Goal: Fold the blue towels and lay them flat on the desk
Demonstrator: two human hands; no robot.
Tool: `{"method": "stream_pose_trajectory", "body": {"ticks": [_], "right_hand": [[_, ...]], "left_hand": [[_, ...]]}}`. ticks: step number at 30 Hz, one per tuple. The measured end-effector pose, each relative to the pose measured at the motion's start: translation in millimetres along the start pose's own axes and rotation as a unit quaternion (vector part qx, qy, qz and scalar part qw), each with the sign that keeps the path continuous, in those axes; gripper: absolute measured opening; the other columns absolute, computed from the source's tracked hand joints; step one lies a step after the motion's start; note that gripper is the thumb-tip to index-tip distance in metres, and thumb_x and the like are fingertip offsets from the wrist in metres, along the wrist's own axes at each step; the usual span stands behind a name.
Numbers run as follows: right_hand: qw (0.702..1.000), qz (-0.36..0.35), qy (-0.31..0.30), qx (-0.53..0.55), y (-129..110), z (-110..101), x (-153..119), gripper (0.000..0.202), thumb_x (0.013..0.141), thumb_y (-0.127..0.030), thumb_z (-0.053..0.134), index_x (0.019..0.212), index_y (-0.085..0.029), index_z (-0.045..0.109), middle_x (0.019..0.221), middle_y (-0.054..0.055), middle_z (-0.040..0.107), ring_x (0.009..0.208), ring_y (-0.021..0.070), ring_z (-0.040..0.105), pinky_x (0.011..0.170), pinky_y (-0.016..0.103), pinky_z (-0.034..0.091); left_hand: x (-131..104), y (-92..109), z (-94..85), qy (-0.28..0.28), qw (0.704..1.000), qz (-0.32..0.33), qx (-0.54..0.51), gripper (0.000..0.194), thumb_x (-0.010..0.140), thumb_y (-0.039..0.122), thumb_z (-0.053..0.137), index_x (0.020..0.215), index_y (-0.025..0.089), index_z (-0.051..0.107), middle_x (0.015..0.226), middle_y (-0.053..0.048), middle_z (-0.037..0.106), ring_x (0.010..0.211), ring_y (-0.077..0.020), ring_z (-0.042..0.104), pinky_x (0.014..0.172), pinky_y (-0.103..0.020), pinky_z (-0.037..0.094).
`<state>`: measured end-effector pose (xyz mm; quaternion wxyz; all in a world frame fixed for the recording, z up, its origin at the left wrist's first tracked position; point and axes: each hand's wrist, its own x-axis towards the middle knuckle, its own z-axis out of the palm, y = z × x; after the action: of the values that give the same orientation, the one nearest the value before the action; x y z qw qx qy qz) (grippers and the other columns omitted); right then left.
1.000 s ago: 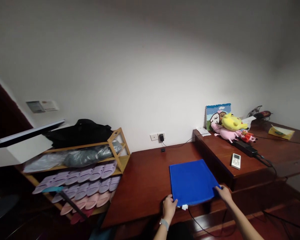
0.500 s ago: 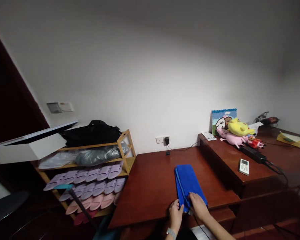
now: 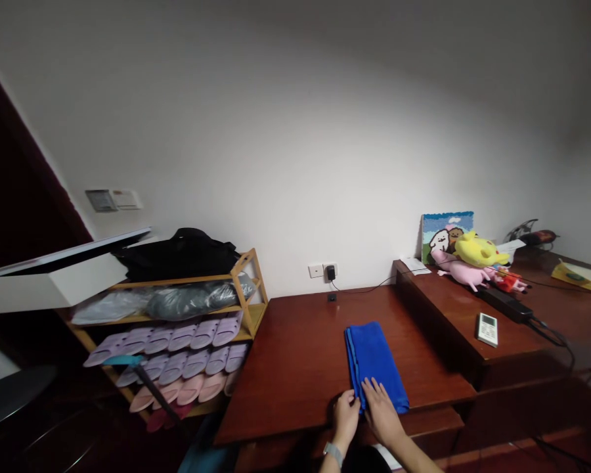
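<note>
A folded blue cloth (image 3: 378, 361) lies on the reddish-brown desk, its layered edge along the left side. My left hand (image 3: 345, 417), with a light-coloured band at the wrist, has its fingers curled at the near left corner and pinches the cloth's edge. Resting flat on top near the front edge, my right hand (image 3: 381, 414) has its fingers stretched out over the fabric and grips nothing.
The desk (image 3: 285, 368) adjoins a raised surface (image 3: 453, 322) holding a remote control (image 3: 487, 329), plush toys (image 3: 465, 269) and a black power strip (image 3: 507, 305). To the left stands a wooden rack (image 3: 251, 322) of slippers. A plugged-in adapter (image 3: 330, 272) trails a cable.
The cloth's left fold, loose before, now lies closed along the edge. My right hand has gone from curled fingers gripping the cloth to lying flat on it. The left hand stays at the corner.
</note>
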<state>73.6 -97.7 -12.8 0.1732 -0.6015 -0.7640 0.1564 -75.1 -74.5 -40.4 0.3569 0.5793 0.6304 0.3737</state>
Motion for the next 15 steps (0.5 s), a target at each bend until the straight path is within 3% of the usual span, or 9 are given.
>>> {"method": "stream_pose_trajectory", "body": {"ticks": [5,7,10,12,15], "right_hand": [[0.996,-0.067,0.027,-0.045,26,15,-17,0.074,0.09,-0.034,0.052,0.16,-0.022,0.034,0.168,0.007,0.027,0.156,0.0286,0.02,0.129,0.051,0.018],[0.991,-0.065,0.068,-0.1,40,23,-19,0.08,0.084,-0.03,0.058,0.16,-0.023,0.034,0.168,0.008,0.025,0.156,0.0315,0.02,0.127,0.054,0.021],[0.973,-0.074,0.135,-0.17,57,38,-18,0.079,0.082,-0.011,0.047,0.158,-0.026,0.037,0.163,0.006,0.038,0.15,0.0275,0.037,0.121,0.049,0.037],[0.963,-0.097,0.163,-0.19,63,43,-17,0.081,0.08,-0.001,0.039,0.156,-0.029,0.041,0.157,0.003,0.049,0.143,0.0234,0.048,0.115,0.044,0.045],[0.964,-0.118,0.155,-0.182,64,40,-20,0.081,0.078,0.004,0.038,0.151,-0.029,0.05,0.151,0.004,0.056,0.137,0.023,0.055,0.109,0.038,0.049]], "left_hand": [[1,-2,-1.2,0.002,1.0,0.004,-0.015,0.032,0.083,0.035,0.059,0.103,0.019,0.078,0.11,-0.012,0.08,0.108,-0.0273,0.074,0.097,-0.036,0.057],[-1,0,0.9,0.009,1.0,0.006,-0.021,0.036,0.082,0.039,0.061,0.104,0.017,0.077,0.109,-0.014,0.08,0.107,-0.0284,0.074,0.096,-0.036,0.057],[-12,0,3.4,0.021,0.999,0.013,-0.034,0.04,0.082,0.044,0.061,0.108,0.017,0.076,0.111,-0.015,0.08,0.108,-0.0285,0.074,0.098,-0.037,0.057],[-29,-13,3.2,0.035,0.998,0.026,-0.045,0.042,0.085,0.048,0.058,0.11,0.019,0.075,0.114,-0.013,0.079,0.11,-0.0276,0.073,0.1,-0.037,0.056],[-67,-56,-0.8,0.056,0.998,0.027,-0.026,0.039,0.09,0.054,0.055,0.107,0.025,0.076,0.114,-0.009,0.079,0.113,-0.0284,0.072,0.102,-0.037,0.056]]}}
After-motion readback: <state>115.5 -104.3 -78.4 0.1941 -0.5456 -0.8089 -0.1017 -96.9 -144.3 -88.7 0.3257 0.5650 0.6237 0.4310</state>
